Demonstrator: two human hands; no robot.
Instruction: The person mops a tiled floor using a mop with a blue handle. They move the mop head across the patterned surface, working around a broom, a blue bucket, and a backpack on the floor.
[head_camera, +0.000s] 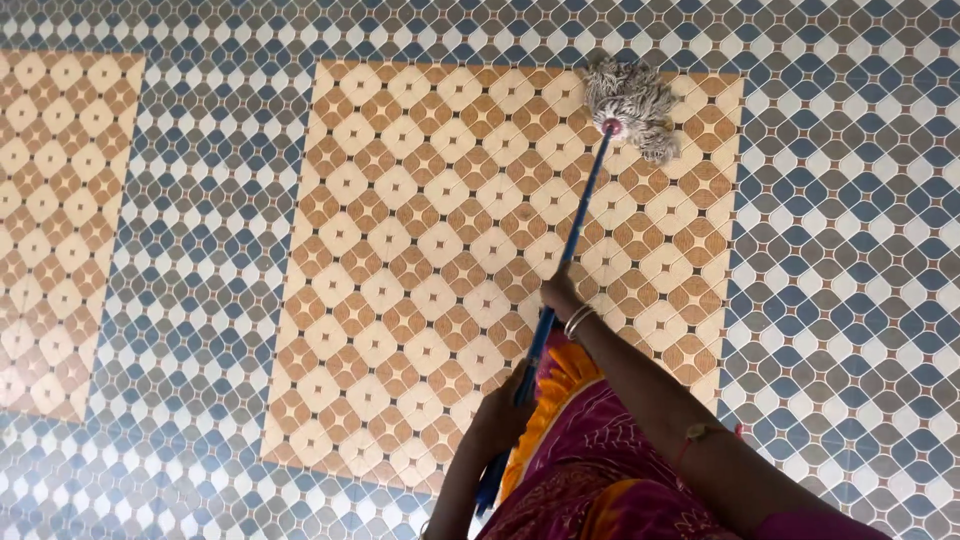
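Note:
A mop with a blue handle (578, 215) and a grey string head (634, 103) reaches out over the tiled floor (200, 250). The mop head rests on the far right part of an orange and cream tiled panel (420, 260). My right hand (560, 294), with bangles at the wrist, grips the handle about halfway up. My left hand (497, 415) holds the lower end of the handle, close to my pink and orange clothing (590, 450).
The floor is patterned tile: blue, grey and white bands surround orange and cream panels. A second orange panel (55, 220) lies at the left edge of the view.

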